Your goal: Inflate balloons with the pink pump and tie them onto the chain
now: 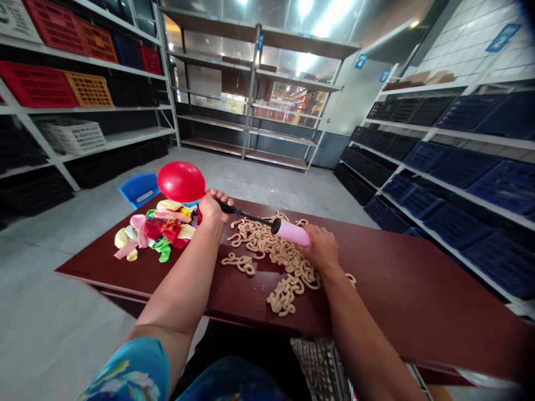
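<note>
An inflated red balloon [181, 181] sits at the tip of a hand balloon pump [292, 231], over the table's far left edge. My left hand [213, 206] is closed around the balloon's neck and the pump's black front end; the neck itself is hidden by my fingers. The pump has a pink barrel and a black rod that is drawn out between my hands. Wrapped around the barrel's right end is my right hand [321, 248]. Below the pump, beige twisted strands [288, 256] lie in a loose heap. Flat balloons [156, 229] of several colours are piled by my left forearm.
The dark red table [397, 278] spans the space before me. A blue chair [140, 189] stands behind its left corner. Shelves with red crates [39, 84] line the left, shelves with blue crates [443, 211] the right, and a rack [251, 83] the back.
</note>
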A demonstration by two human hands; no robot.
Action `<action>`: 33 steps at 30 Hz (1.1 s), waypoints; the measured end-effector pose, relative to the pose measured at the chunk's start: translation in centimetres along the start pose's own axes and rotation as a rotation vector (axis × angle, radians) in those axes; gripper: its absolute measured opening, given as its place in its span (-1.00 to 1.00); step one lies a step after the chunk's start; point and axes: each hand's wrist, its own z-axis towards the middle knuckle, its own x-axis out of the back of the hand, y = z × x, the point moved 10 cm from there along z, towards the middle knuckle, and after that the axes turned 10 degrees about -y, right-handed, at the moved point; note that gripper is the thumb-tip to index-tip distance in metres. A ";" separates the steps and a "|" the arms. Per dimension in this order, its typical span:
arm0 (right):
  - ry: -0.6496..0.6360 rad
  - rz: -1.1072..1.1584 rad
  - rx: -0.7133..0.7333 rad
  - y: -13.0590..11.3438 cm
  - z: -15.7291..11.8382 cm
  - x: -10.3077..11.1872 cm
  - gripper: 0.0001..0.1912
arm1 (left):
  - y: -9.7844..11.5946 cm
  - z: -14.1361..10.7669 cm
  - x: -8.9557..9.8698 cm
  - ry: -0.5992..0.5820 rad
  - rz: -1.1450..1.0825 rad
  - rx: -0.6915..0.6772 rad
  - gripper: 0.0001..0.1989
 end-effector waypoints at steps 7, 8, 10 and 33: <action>0.012 0.029 0.100 -2.9 -0.2 -0.1 -0.67 | -4.9 -3.1 -2.7 -0.055 0.003 0.114 -0.83; 0.014 0.033 0.106 -3.2 -0.2 -0.1 -0.67 | -5.4 -3.5 -2.9 -0.053 0.008 0.123 -0.82; 0.016 0.044 0.115 -3.5 -0.1 -0.2 -0.67 | -5.9 -3.9 -3.1 -0.043 0.020 0.128 -0.82; 0.018 0.000 0.073 -2.0 0.0 -0.3 -0.64 | -4.1 -2.5 -2.0 -0.041 -0.017 0.075 -0.82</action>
